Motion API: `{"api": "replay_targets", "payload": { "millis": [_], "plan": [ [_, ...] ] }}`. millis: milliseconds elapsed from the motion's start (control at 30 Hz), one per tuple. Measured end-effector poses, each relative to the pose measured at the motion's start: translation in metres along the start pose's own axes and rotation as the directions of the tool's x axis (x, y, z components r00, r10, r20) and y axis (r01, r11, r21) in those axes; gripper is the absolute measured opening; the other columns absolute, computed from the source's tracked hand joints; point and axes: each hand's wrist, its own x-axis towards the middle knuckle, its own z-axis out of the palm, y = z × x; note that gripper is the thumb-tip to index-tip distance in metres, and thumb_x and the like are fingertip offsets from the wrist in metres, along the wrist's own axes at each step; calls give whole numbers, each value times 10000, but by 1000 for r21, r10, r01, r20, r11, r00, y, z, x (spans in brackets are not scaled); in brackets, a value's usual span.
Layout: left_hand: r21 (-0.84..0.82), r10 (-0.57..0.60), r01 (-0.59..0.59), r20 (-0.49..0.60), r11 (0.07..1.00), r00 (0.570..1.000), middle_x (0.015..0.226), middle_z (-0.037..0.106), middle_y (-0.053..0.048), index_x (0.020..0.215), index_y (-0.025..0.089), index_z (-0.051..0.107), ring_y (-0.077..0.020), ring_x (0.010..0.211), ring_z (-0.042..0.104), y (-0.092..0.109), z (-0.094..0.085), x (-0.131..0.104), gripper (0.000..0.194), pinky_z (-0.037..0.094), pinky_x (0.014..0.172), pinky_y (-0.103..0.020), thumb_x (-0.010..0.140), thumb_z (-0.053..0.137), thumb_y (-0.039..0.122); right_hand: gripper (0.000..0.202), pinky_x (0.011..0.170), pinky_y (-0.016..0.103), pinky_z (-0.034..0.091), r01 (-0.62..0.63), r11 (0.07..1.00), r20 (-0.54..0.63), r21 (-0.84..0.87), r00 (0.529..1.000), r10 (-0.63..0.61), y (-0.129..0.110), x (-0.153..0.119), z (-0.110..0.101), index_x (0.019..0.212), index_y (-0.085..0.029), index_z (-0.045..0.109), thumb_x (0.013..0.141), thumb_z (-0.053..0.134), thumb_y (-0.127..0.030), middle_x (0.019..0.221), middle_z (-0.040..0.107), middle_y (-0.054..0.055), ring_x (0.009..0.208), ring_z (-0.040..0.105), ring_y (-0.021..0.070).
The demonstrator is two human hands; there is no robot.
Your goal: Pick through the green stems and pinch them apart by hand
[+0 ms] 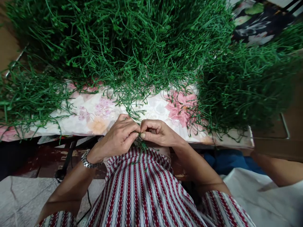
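Left hand [121, 135] and right hand [159, 132] meet at the near edge of a flower-printed cloth [156, 110], each closed in a pinch of thumb and forefinger on thin green stems [141, 145]. How many strands they grip cannot be told, the fingers covering most of the hold. Loose ends dangle below, over a red-and-white striped garment [142, 192]; other stems trail across the cloth just beyond the knuckles. Behind rises a large green pile [130, 41], its top cropped by the upper edge of view, single stems hard to separate in its dark tangle. One smaller heap [28, 94] at left is cut off by the frame; another heap [236, 85] at right blurs toward its outer side. A metal-banded watch [88, 160] circles the left wrist, its dial hard to make out. At far right, another person's bare limb [279, 168] runs out of frame above white fabric [255, 195]. Dark flowered fabric [258, 23] at upper right is partly hidden behind greenery.
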Motion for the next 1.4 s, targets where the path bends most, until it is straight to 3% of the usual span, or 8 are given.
{"api": "replay_targets", "payload": {
  "millis": [100, 200, 467, 867, 1033, 1167, 1267, 1400],
  "plan": [
    [38, 41, -41, -2, 998, 999, 638, 547, 5, 736, 172, 534, -128, 642, 461, -1, -3, -1, 145, 345, 726, -338, 832, 442, 111, 168, 594, 196, 349, 88, 967, 17, -241, 996, -86, -5, 1, -2, 778, -129, 540, 854, 544, -278, 692, 487, -18, 625, 436, 69],
    [100, 121, -125, 49, 987, 991, 546, 475, 15, 614, 170, 510, -123, 580, 402, -1, -5, -1, 227, 328, 660, -316, 781, 419, 45, 154, 624, 212, 357, 174, 906, 133, -386, 982, -132, -7, 2, -4, 740, -136, 531, 856, 522, -236, 692, 475, -12, 650, 440, 83],
    [98, 262, -295, 259, 950, 930, 531, 452, 13, 555, 181, 417, -135, 588, 369, 4, -11, 4, 253, 332, 652, -304, 682, 366, -31, 186, 702, 239, 382, 359, 802, 406, -478, 900, -161, -10, 8, -9, 658, -167, 477, 836, 457, -115, 651, 442, -18, 690, 441, 104],
    [-7, 271, -288, 369, 957, 889, 510, 457, 17, 517, 178, 389, -124, 567, 384, -3, -13, 6, 269, 355, 659, -295, 703, 386, -16, 201, 711, 239, 386, 438, 660, 504, -610, 857, -104, -19, 15, -15, 656, -172, 470, 821, 435, -63, 664, 462, -9, 686, 452, 107],
    [-1, 202, -203, 137, 979, 970, 523, 484, 18, 580, 181, 490, -121, 561, 419, -11, -15, 9, 243, 369, 660, -300, 757, 431, 26, 129, 714, 254, 391, 373, 633, 362, -678, 919, -155, -31, 15, -22, 791, -163, 543, 878, 450, -181, 744, 498, 21, 754, 470, 128],
    [35, 122, -119, -78, 992, 989, 561, 526, 19, 660, 173, 532, -112, 561, 448, -11, -5, 6, 175, 368, 628, -282, 800, 473, 84, 123, 652, 228, 403, 218, 781, 59, -585, 972, -227, -21, 9, -9, 821, -151, 536, 886, 459, -221, 736, 528, 15, 696, 489, 108],
    [130, 42, -12, -229, 991, 972, 535, 512, 25, 638, 175, 513, -112, 528, 437, -7, 7, 4, 183, 357, 605, -285, 799, 477, 95, 133, 608, 210, 397, 57, 868, -218, -492, 958, -187, -8, 5, 8, 861, -150, 543, 893, 454, -244, 708, 539, -1, 637, 484, 92],
    [315, -2, 103, -308, 943, 952, 531, 482, 12, 602, 185, 469, -136, 541, 428, 0, 19, 4, 216, 340, 605, -307, 798, 467, 92, 152, 622, 206, 406, -23, 918, -393, -395, 908, -147, 4, 3, 21, 897, -150, 564, 873, 507, -289, 735, 573, 5, 652, 503, 93]
  ]
}}
